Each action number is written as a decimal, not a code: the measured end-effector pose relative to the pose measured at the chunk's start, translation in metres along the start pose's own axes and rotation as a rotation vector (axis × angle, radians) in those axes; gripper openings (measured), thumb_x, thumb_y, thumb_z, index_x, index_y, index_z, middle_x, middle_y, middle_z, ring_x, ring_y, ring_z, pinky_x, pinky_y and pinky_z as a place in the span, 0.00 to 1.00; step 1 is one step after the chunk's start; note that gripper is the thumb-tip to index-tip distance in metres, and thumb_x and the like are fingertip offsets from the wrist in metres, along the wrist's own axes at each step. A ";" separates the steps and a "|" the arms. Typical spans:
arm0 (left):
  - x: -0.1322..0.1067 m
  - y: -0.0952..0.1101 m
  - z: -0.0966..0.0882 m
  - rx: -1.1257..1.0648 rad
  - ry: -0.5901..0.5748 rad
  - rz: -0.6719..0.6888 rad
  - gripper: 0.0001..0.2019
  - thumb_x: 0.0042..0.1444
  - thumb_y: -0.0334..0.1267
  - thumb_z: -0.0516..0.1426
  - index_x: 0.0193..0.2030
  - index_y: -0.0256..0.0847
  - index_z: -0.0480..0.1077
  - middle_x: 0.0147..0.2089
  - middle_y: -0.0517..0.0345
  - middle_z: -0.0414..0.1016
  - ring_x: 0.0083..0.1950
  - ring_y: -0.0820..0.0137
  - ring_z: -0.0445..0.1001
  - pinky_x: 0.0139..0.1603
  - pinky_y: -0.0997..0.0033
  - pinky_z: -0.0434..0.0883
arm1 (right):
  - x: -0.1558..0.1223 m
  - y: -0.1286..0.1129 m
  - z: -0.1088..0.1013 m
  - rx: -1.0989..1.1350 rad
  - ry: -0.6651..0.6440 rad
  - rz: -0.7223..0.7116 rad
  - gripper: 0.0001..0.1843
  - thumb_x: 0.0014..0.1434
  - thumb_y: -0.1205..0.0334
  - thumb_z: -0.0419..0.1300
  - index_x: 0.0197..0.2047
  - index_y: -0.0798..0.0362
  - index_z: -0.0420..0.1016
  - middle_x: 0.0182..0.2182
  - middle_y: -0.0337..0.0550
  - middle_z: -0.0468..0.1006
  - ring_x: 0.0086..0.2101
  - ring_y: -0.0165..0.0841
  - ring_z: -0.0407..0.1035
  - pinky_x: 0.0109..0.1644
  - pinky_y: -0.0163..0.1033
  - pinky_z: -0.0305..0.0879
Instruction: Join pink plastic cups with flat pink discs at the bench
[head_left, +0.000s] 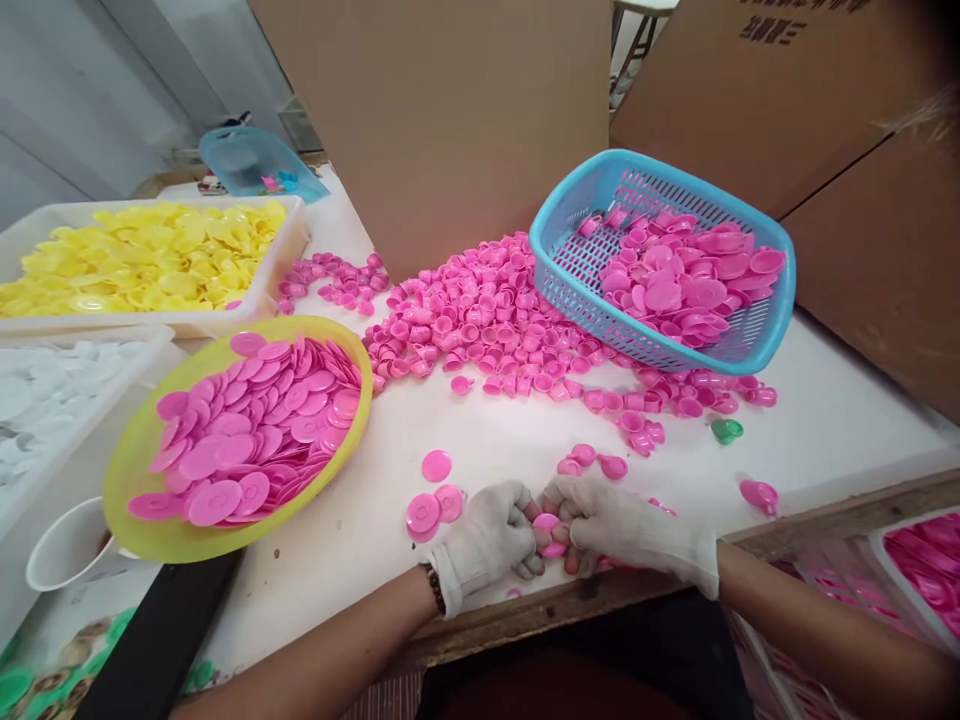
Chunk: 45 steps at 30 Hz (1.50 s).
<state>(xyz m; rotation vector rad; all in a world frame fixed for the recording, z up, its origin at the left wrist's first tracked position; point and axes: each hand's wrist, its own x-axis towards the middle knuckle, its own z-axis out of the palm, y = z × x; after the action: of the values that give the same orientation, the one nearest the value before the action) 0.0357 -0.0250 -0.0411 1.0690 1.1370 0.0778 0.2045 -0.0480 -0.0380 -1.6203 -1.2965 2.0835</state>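
Note:
Near the table's front edge, my left hand [495,537] and my right hand [619,528], both in whitish gloves with bare fingertips, close on a small pink toy saucer [550,537] between them. Fingers cover part of its rim, and whatever lies under the hands is hidden. Just left of my left hand lie a few loose pink saucers [424,514]. Beyond my right hand are several small pink toy cups [613,466]. A yellow bowl [360,425] at the left is heaped with more pink saucers.
A wide pile of pink cups [487,310] spreads across the table's middle. A blue basket [660,345] of pink pieces rests at its right. Trays of yellow pieces [150,255] and white pieces [67,380] stand left. Cardboard [480,110] walls the back. A green piece [726,431] lies right.

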 end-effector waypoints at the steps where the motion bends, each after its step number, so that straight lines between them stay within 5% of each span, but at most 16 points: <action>1: 0.000 0.000 0.000 0.003 0.003 -0.001 0.05 0.51 0.30 0.57 0.32 0.38 0.62 0.17 0.65 0.69 0.19 0.76 0.69 0.19 0.80 0.68 | 0.000 0.000 0.000 -0.004 -0.005 -0.014 0.10 0.51 0.73 0.53 0.38 0.53 0.64 0.24 0.36 0.72 0.26 0.29 0.73 0.25 0.30 0.67; 6: 0.006 -0.001 0.002 0.075 0.019 0.008 0.06 0.52 0.33 0.56 0.31 0.40 0.60 0.16 0.65 0.67 0.19 0.73 0.71 0.19 0.76 0.69 | 0.004 0.001 0.000 -0.034 0.063 0.012 0.10 0.50 0.73 0.54 0.37 0.52 0.64 0.25 0.34 0.70 0.23 0.28 0.72 0.22 0.30 0.66; 12: 0.003 -0.007 -0.003 0.129 -0.019 0.075 0.07 0.49 0.32 0.56 0.34 0.41 0.60 0.19 0.66 0.68 0.21 0.73 0.71 0.22 0.76 0.68 | 0.008 -0.003 -0.005 -0.026 -0.062 0.052 0.04 0.54 0.67 0.54 0.35 0.52 0.63 0.24 0.36 0.73 0.23 0.30 0.73 0.23 0.31 0.66; 16: -0.006 -0.007 -0.005 0.400 0.090 0.245 0.10 0.46 0.38 0.58 0.34 0.40 0.63 0.24 0.64 0.68 0.23 0.74 0.68 0.20 0.79 0.59 | 0.009 0.002 0.002 -0.036 0.056 0.063 0.05 0.54 0.69 0.51 0.34 0.51 0.62 0.19 0.36 0.71 0.22 0.33 0.73 0.23 0.34 0.67; 23: -0.013 -0.002 0.000 0.719 0.185 0.335 0.10 0.48 0.39 0.57 0.37 0.42 0.66 0.29 0.60 0.71 0.28 0.70 0.67 0.24 0.74 0.56 | 0.012 0.011 0.013 -0.213 0.101 -0.115 0.04 0.57 0.65 0.50 0.29 0.51 0.62 0.22 0.37 0.69 0.19 0.28 0.67 0.20 0.31 0.60; 27: -0.027 0.002 -0.023 0.798 0.338 0.460 0.07 0.53 0.38 0.55 0.39 0.42 0.67 0.29 0.59 0.71 0.31 0.68 0.69 0.31 0.71 0.61 | -0.002 -0.003 0.009 -0.250 0.103 -0.199 0.05 0.56 0.62 0.51 0.29 0.51 0.62 0.20 0.35 0.68 0.20 0.28 0.67 0.22 0.31 0.60; 30: -0.036 0.009 -0.056 0.851 0.549 0.501 0.04 0.55 0.35 0.53 0.36 0.41 0.68 0.32 0.56 0.70 0.32 0.67 0.68 0.36 0.69 0.62 | -0.021 -0.019 -0.006 -0.013 0.355 -0.372 0.06 0.58 0.57 0.49 0.34 0.50 0.61 0.25 0.39 0.71 0.25 0.30 0.70 0.28 0.33 0.64; 33: -0.036 0.012 -0.087 0.897 0.626 0.457 0.03 0.51 0.29 0.54 0.29 0.41 0.67 0.31 0.56 0.66 0.28 0.69 0.64 0.33 0.68 0.61 | -0.036 -0.022 -0.026 0.182 0.677 -0.524 0.15 0.62 0.51 0.40 0.45 0.48 0.59 0.33 0.43 0.73 0.27 0.31 0.70 0.31 0.36 0.66; 35: -0.031 0.009 -0.099 0.895 0.643 0.447 0.06 0.47 0.26 0.55 0.26 0.41 0.66 0.30 0.57 0.64 0.29 0.69 0.63 0.33 0.67 0.61 | -0.038 -0.013 -0.034 0.073 0.735 -0.537 0.16 0.62 0.52 0.41 0.47 0.49 0.60 0.32 0.43 0.72 0.24 0.31 0.67 0.29 0.36 0.65; 39: -0.020 0.002 -0.103 0.811 0.681 0.480 0.07 0.44 0.24 0.55 0.26 0.41 0.64 0.30 0.58 0.65 0.30 0.69 0.64 0.33 0.68 0.62 | -0.027 0.013 -0.027 -0.532 0.724 -0.501 0.12 0.58 0.63 0.50 0.44 0.51 0.70 0.32 0.43 0.72 0.32 0.35 0.68 0.38 0.39 0.64; 42: -0.020 0.003 -0.094 0.592 0.657 0.507 0.06 0.46 0.26 0.55 0.24 0.40 0.62 0.24 0.62 0.63 0.26 0.73 0.62 0.28 0.72 0.60 | -0.020 0.022 -0.011 -0.829 0.705 -0.448 0.17 0.56 0.69 0.51 0.46 0.49 0.72 0.38 0.45 0.73 0.39 0.36 0.67 0.44 0.39 0.62; 45: -0.027 0.007 -0.073 0.289 0.500 0.468 0.06 0.49 0.33 0.56 0.27 0.40 0.60 0.22 0.65 0.62 0.22 0.77 0.63 0.24 0.75 0.61 | -0.022 0.021 0.002 -0.882 0.615 -0.448 0.16 0.55 0.72 0.50 0.42 0.49 0.74 0.37 0.46 0.73 0.38 0.37 0.67 0.43 0.39 0.62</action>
<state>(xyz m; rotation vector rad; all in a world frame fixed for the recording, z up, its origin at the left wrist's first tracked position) -0.0289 0.0116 -0.0181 1.6188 1.3428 0.5916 0.2177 -0.0750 -0.0383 -1.7747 -2.1669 0.6546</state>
